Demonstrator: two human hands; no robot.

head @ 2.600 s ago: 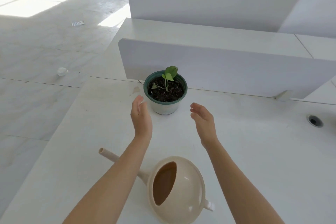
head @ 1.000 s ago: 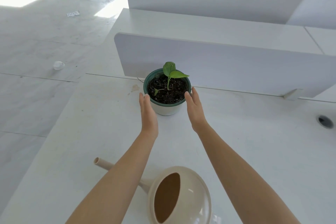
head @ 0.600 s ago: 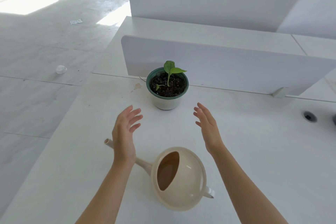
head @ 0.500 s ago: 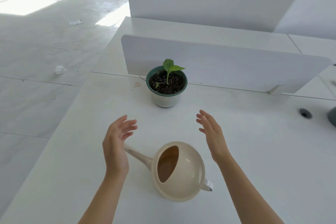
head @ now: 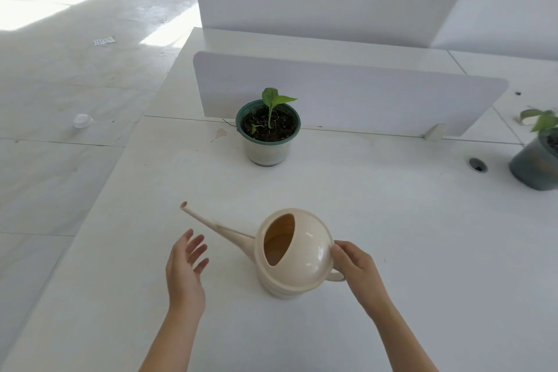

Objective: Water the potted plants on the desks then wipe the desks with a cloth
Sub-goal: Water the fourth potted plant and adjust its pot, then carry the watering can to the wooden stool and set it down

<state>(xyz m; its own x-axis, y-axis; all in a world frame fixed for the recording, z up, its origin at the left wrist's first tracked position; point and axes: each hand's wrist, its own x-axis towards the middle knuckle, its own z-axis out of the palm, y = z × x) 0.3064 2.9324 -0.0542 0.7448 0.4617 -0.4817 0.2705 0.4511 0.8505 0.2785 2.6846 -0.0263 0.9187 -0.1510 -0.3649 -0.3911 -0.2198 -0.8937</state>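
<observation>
floor tiles (head: 60, 160) lie at the far left, with a small white round object (head: 82, 121) on them. next comes the white tabletop (head: 422, 235). above its near part the left hand (head: 184, 272) hovers with palm turned inward, its fingers (head: 196, 246) spread and relaxed, holding nothing, just beside the spout (head: 211, 222). the cream watering can (head: 302, 260) stands upright on the tabletop, its spout pointing to the left and away, with water visible through the top opening. behind it, well apart, the potted plant (head: 268, 133) stands upright against the low white divider (head: 362, 93); it has a green rim, dark soil and a small seedling. the right hand (head: 357, 267) grips the watering can at its handle (head: 335, 277), thumb on the edge of the dome. further right there is a cable hole (head: 478, 164), and at the edge a second pot (head: 536, 163), dark, with green leaves.
</observation>
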